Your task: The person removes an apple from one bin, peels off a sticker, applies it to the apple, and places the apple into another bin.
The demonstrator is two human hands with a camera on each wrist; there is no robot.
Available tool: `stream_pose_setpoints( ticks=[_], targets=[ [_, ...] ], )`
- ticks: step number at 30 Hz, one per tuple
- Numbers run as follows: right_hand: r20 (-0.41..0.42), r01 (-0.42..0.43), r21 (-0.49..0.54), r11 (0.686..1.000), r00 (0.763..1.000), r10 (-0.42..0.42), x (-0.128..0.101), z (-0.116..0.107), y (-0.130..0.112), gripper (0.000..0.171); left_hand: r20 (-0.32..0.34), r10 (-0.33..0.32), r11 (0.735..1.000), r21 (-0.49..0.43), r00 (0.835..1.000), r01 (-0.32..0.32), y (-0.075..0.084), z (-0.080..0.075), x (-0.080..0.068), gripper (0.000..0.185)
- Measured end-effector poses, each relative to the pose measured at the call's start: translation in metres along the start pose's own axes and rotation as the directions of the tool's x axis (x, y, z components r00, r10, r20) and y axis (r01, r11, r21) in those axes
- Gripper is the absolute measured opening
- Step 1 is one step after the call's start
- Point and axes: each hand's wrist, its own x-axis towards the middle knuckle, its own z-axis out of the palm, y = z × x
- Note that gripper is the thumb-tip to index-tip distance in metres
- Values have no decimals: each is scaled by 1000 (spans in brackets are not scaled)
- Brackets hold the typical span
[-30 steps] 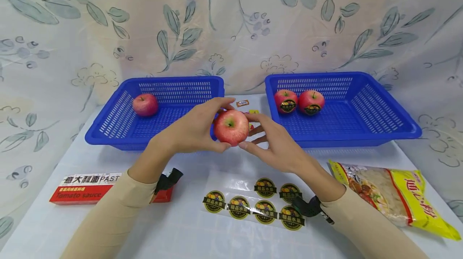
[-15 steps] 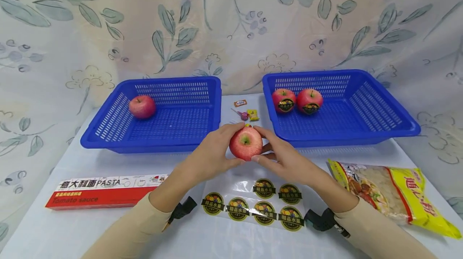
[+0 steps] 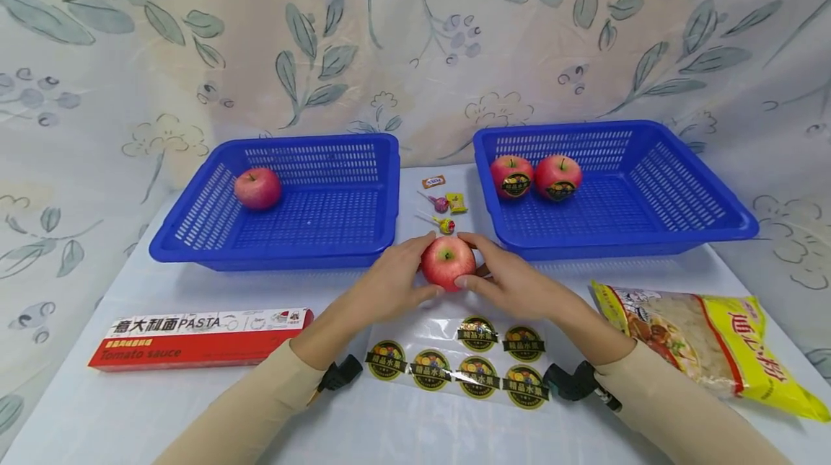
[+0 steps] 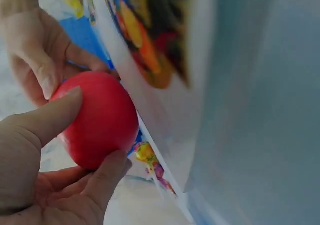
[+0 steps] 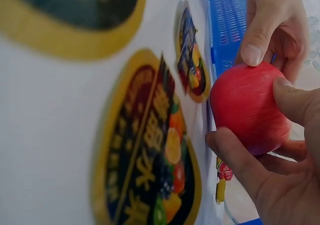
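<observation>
Bright, soft light is filling the head view

The wrist views are looking blurry up close, small shadows are lying under the baskets [image 3: 279,259], and the edges are bending a little

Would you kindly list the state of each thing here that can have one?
Held apple: unlabelled, gripped by both hands, low over the table.
Left hand: curled round the apple.
Right hand: curled round the apple.
Left basket: holds one unlabelled apple.
Right basket: holds two stickered apples.
Sticker sheet: flat, six stickers on it.
Pasta box: closed, lying flat.
Snack bag: lying flat.
</observation>
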Motion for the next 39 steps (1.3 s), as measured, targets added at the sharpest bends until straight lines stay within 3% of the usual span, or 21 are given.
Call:
stream_pose_setpoints(
  ticks=[6, 11, 13, 17, 20, 23, 31, 39],
  targets=[
    [-2, -56, -77, 995, 998, 56, 0, -4, 3, 63, 34, -47, 998, 40, 998, 46, 1, 0, 2, 79],
    [7, -107, -155, 982, 994, 109, -9, -11, 0, 68, 83, -149, 971, 203, 985, 129, 6, 2, -5, 52],
    [19, -109, -179, 978, 993, 114, -14, -14, -2, 66, 115, -143, 957, 268, 983, 108, 11, 3, -10, 46],
    [26, -104, -220, 970, 993, 113, -23, -21, -8, 51, 201, -48, 949, 313, 978, -18, 21, 7, -17, 42],
    [22, -105, -251, 962, 993, 114, -28, -23, -11, 43, 272, 6, 944, 315, 962, -95, 27, 12, -18, 41],
    [46, -84, -261, 962, 994, 100, -31, -24, -12, 37, 320, 21, 940, 315, 947, -127, 30, 17, -17, 43],
    [174, 126, -234, 964, 981, -86, -35, -16, -10, 18, 369, 8, 943, 307, 929, -130, 36, 22, -16, 32],
    [231, 172, -182, 968, 964, -128, -28, -5, -12, 12, 316, -3, 964, 255, 949, -81, 28, 17, -20, 25]
  ],
)
